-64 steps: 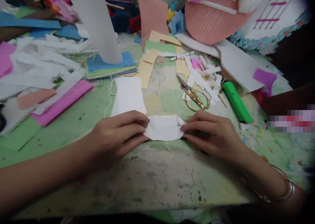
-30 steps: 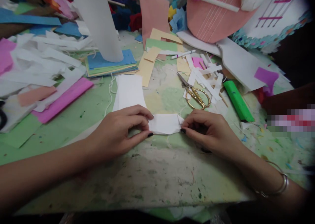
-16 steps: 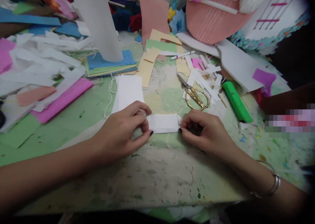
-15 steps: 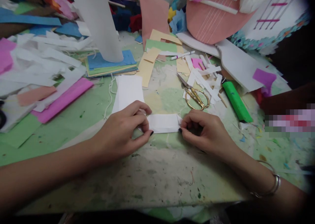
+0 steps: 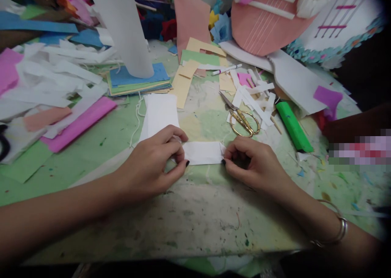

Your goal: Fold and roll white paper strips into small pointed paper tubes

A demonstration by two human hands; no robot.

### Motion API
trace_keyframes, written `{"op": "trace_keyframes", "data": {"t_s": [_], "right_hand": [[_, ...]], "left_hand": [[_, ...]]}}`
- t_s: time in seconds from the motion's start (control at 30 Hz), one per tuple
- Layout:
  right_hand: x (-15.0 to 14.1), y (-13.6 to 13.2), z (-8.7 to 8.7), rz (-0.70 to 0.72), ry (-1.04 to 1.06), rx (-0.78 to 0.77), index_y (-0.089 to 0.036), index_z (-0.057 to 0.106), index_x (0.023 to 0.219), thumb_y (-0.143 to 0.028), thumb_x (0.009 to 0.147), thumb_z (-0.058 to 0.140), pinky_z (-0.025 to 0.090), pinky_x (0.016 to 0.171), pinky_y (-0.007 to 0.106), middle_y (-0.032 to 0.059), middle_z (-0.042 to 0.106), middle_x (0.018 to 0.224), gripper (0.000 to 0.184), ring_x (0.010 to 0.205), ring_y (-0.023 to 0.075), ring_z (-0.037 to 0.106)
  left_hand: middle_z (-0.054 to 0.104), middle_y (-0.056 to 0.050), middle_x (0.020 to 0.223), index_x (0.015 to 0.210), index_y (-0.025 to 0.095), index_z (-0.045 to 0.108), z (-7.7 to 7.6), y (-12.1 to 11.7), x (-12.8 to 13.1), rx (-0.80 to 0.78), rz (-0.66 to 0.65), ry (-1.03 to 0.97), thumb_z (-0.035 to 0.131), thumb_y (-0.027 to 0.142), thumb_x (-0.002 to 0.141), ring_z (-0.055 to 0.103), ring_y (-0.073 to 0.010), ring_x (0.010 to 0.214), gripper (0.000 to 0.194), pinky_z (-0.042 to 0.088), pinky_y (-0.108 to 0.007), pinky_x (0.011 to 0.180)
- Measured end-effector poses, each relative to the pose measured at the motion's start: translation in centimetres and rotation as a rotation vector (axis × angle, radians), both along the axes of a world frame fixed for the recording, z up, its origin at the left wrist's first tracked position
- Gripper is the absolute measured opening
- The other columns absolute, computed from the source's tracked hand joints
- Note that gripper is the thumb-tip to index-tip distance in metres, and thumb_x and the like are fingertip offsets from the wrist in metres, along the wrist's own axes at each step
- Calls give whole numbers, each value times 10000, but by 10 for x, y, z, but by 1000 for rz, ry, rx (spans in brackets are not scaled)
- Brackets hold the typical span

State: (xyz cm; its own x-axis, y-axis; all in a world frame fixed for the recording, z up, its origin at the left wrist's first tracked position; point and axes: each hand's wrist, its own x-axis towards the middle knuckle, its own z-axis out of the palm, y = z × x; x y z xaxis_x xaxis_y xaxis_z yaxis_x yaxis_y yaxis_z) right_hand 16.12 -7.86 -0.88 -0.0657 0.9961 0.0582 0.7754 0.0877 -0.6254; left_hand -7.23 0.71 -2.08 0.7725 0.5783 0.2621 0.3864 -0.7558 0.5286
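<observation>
A small folded piece of white paper point(image 5: 204, 153) lies flat on the table between my two hands. My left hand point(image 5: 155, 157) grips its left end, fingers curled and thumb at the near edge. My right hand point(image 5: 250, 157) pinches the right end, where a small creased corner shows. The fingertips hide both ends of the paper. Just beyond my left hand lie white paper sheets point(image 5: 161, 113), several layers overlapping. Gold-handled scissors point(image 5: 242, 119) rest beyond my right hand, touching neither hand.
A white paper tube point(image 5: 125, 29) stands on stacked coloured paper point(image 5: 139, 82). White strips point(image 5: 55, 78) and a pink roll point(image 5: 81, 124) lie left. A green wrapped bar point(image 5: 295, 125) lies right. Behind it stands a pink paper guitar shape point(image 5: 269, 23). The table point(image 5: 195, 217) is paint-stained.
The white paper has gone from a curved near edge to a narrower, straight-edged strip, folded over. My left thumb has come up onto its near edge. Over the last half second both hands hold nearly still.
</observation>
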Motion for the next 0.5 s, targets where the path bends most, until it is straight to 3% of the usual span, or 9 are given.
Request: {"op": "trace_keyframes", "data": {"t_s": [0.5], "right_hand": [[-1, 0, 0, 0, -7, -9, -166, 575, 709, -144, 758, 552, 345, 593, 279, 12, 548, 694, 58, 652, 127, 485]], "left_hand": [[553, -61, 1074, 712, 163, 534, -1, -3, 3, 28, -12, -14, 502, 159, 822, 600, -132, 855, 115, 458, -259, 725]]}}
